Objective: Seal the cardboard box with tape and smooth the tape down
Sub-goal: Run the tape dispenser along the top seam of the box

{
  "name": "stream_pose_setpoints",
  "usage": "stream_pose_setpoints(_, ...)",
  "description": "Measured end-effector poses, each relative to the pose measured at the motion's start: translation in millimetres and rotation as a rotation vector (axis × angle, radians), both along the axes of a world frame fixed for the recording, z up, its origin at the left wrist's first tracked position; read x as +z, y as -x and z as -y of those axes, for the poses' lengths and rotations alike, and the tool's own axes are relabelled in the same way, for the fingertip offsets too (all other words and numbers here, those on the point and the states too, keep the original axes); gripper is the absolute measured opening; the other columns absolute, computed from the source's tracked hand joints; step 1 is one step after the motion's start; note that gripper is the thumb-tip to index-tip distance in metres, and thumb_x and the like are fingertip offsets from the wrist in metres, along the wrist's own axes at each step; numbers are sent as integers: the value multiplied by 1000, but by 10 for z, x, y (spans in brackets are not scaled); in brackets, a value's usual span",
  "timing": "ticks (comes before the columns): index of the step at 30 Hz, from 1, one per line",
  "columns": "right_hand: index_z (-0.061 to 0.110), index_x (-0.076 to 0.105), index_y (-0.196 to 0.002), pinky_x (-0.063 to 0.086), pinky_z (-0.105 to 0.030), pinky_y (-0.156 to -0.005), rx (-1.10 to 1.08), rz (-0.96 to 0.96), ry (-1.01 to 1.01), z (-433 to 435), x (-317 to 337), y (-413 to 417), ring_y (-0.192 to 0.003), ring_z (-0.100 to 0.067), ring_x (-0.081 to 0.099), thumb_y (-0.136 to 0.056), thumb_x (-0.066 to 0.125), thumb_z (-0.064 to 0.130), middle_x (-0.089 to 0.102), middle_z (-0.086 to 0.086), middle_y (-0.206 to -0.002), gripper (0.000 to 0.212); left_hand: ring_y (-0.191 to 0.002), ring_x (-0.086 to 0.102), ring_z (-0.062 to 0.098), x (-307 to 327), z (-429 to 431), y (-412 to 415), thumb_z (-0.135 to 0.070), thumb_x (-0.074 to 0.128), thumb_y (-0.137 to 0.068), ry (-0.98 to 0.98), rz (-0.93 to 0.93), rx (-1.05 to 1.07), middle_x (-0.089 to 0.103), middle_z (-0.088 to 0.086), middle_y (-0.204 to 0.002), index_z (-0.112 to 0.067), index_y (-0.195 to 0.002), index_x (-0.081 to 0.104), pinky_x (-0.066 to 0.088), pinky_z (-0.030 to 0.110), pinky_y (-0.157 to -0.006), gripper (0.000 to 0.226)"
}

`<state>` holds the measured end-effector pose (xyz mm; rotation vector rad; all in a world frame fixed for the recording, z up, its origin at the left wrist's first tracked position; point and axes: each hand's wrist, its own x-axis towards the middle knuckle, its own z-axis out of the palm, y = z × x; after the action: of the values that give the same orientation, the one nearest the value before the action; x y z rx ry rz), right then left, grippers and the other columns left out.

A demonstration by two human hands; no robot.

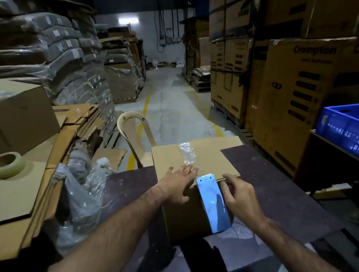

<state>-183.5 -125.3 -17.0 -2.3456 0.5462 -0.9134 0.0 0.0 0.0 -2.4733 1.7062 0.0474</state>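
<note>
A brown cardboard box stands on a dark table, flaps closed. A strip of clear tape runs along its top seam from the far edge toward me. My left hand lies flat on the box top at the near edge, fingers spread over the tape's end. A light blue tape dispenser with a toothed blade hangs over the box's near edge and front face. My right hand grips the dispenser's right side.
A spare roll of tape sits on stacked flat cardboard at the left. Crumpled clear plastic lies beside the table. A plastic chair stands behind the box. A blue crate rests on a stand at the right. Tall stacked cartons line the aisle.
</note>
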Motion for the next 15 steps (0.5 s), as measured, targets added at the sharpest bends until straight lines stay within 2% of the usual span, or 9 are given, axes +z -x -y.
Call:
stream_pose_setpoints(2,13,60,-120,56,-32,-80,10,-11,-96,-78,-115,71,-95,-13,65,-87,60,43,68,2,-104,44,-149,1,23,-8,13,3,-33,68,-82,27,10,-17,-1,9,-162,-19,-153,-3,9,56,-116,102)
stream_pose_setpoints(4,16,47,-134,53,-35,-89,35,-137,-160,-211,-283,176,-109,-12,56,-79,58,64,59,6,-119,74,-149,0,24,-40,30,5,-32,70,-81,31,17,-19,-2,9,-162,-19,-153,-2,9,56,-116,103)
stream_pose_setpoints(6,22,37,-138,51,-35,-91,49,-206,-173,-309,-436,216,-114,-12,50,-69,58,75,52,9,-126,89,-148,2,24,-102,49,3,-31,72,-80,31,9,-30,1,9,-162,-20,-153,0,11,56,-116,103)
stream_pose_setpoints(8,27,31,-137,50,-31,-91,73,-214,-202,-381,-506,224,-112,-10,48,-65,68,70,48,12,-121,92,-148,7,25,-172,44,-8,-32,73,-78,46,40,-32,7,8,-161,-22,-153,3,15,55,-116,103)
stream_pose_setpoints(12,20,26,-142,39,-21,-92,0,-172,-207,-498,-585,196,-110,-3,38,-65,81,50,39,14,-118,99,-143,18,26,-219,54,-29,-32,75,-75,95,65,-62,18,8,-156,-23,-151,11,20,48,-116,99)
stream_pose_setpoints(15,18,31,-138,49,-29,-91,-46,-139,-219,-529,-716,129,-112,-10,47,-62,84,47,48,6,-122,98,-142,20,26,-202,111,-64,-32,75,-73,133,51,-90,22,8,-154,-22,-147,20,21,45,-116,93)
